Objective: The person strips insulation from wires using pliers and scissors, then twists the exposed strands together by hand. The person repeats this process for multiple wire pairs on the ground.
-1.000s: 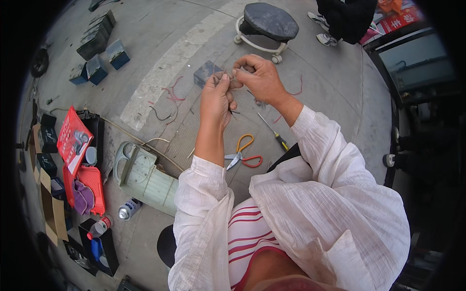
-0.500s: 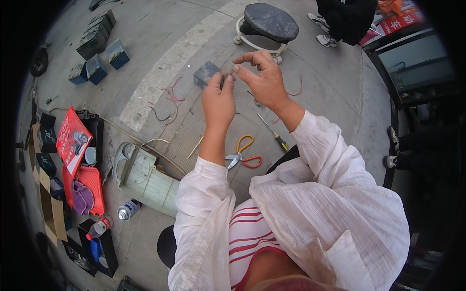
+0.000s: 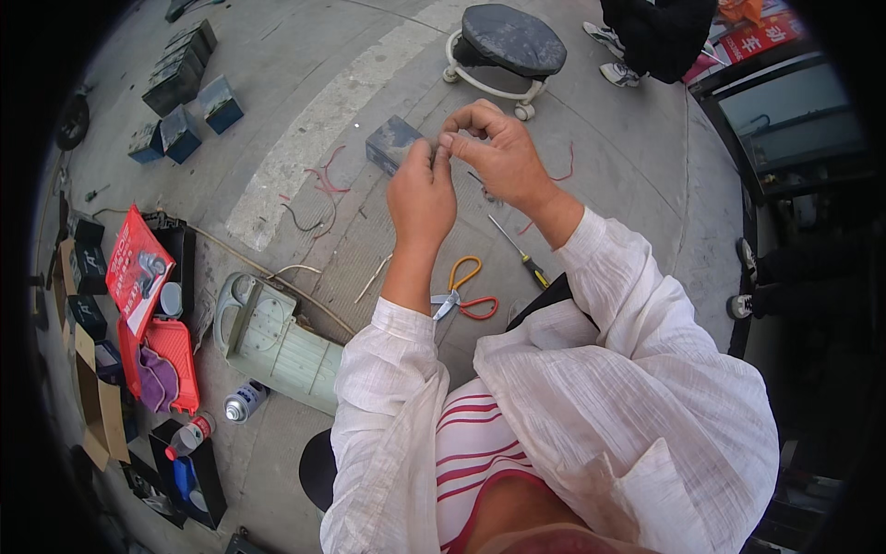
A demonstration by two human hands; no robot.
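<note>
My left hand (image 3: pixel 421 194) is closed, its fingertips pinching something small I cannot make out. My right hand (image 3: pixel 498 162) is curled, thumb and forefinger pinched at the left hand's fingertips. A dark grey box (image 3: pixel 390 143) lies on the paved floor just beyond my hands. Loose red wires (image 3: pixel 332 185) and dark wire pieces (image 3: pixel 306 224) lie to the left, with more red wire to the right. Scissors (image 3: pixel 464 300) with orange and red handles and a yellow-black screwdriver (image 3: pixel 531 265) lie below my hands.
A round wheeled stool (image 3: pixel 512 42) stands ahead; people (image 3: pixel 655 37) are at the upper right and right edge. Several battery-like boxes (image 3: pixel 221 103) sit upper left. A pale plastic housing (image 3: pixel 277 337), spray can (image 3: pixel 242 399), bottle (image 3: pixel 189 434) and red case (image 3: pixel 169 360) lie at left.
My left hand has shifted slightly right and turned. My right fingers lifted apart from the left half a second ago and have come back down together at its fingertips.
</note>
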